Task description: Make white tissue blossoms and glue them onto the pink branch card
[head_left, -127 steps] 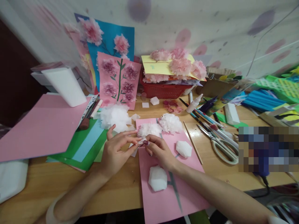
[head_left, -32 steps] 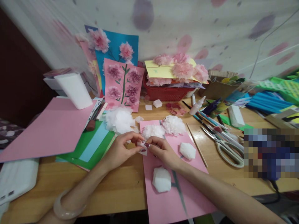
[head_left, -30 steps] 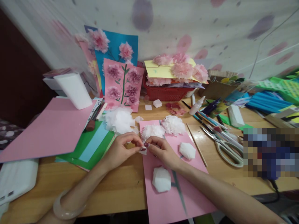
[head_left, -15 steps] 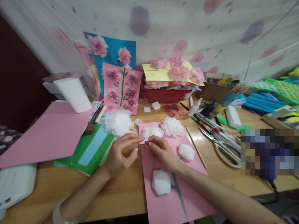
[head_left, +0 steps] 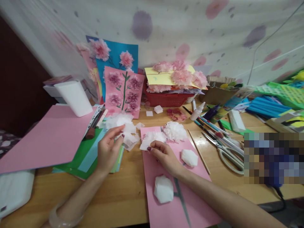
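Note:
My right hand (head_left: 165, 155) is closed in a pinch on a thin white piece of tissue paper (head_left: 143, 145), just in front of a ruffled white tissue flower (head_left: 155, 136). My left hand (head_left: 108, 150) is at the loose pile of white tissue paper (head_left: 122, 118), its thumb and forefinger a little apart with nothing clear between them. Under my right hand lies a pink sheet (head_left: 163, 215) with a painted grey-green stem (head_left: 182, 199). A fuller white flower (head_left: 175, 131) and two folded white tissue pads (head_left: 163, 189) rest on it.
A wooden stick (head_left: 199, 152), scissors (head_left: 223, 151) and a white glue bottle (head_left: 197, 110) lie to the right. Behind stand a pink flower picture (head_left: 118, 85) and a red basket (head_left: 166, 99). Coloured paper sheets (head_left: 47, 139) are on the left.
My left hand has left the right hand's fingertips and moved left to the tissue pile. My right hand stays by the ruffled flower, still pinching tissue paper.

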Demonstrator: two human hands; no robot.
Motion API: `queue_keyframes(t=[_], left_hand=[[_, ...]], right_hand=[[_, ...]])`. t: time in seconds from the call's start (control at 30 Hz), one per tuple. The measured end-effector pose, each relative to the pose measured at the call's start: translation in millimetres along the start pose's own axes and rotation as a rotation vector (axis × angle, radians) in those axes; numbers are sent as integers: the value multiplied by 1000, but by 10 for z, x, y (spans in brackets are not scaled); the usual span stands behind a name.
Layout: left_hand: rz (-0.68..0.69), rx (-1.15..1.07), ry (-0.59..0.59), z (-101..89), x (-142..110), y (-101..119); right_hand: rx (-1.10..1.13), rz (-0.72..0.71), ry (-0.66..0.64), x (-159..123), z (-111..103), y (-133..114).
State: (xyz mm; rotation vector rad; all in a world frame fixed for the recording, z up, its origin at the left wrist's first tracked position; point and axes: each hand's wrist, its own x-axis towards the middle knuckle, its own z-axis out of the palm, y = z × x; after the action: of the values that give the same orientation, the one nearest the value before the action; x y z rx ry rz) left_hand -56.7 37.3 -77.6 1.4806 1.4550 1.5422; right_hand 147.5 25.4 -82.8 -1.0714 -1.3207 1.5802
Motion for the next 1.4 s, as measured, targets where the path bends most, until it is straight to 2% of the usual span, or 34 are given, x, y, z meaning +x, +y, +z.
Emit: queue_keyframes(t=[0.07, 0.13, 0.17, 0.23, 0.3, 0.37, 0.53, 0.67, 1.07, 1.4], left_hand=[[179, 284, 109, -38, 51, -2], [386, 489, 121, -45, 53, 37], [480, 531, 70, -33, 32, 69], [616, 533, -120, 11, -44, 138], [664, 508, -296, 65, -132, 191], [655, 484, -352, 106, -197, 213], [588, 407, -266, 118, -216, 199], [537, 371, -279, 109, -195, 207], [575, 328, -269, 106, -241, 252], [564, 326, -253, 117, -251, 263]], right_hand=[[8, 13, -1, 5, -4, -9], [18, 31, -5, 10, -4, -19], [27, 40, -8, 12, -3, -23], [48, 50, -17, 11, 0, -35], [70, 42, -39, 2, 3, -51], [93, 19, -76, -13, 6, -68], [106, -28, -127, -48, 11, -80], [124, -27, -133, -54, 18, -49], [17, -70, -134, -103, 8, -20], [33, -74, -124, -104, 16, -18]])
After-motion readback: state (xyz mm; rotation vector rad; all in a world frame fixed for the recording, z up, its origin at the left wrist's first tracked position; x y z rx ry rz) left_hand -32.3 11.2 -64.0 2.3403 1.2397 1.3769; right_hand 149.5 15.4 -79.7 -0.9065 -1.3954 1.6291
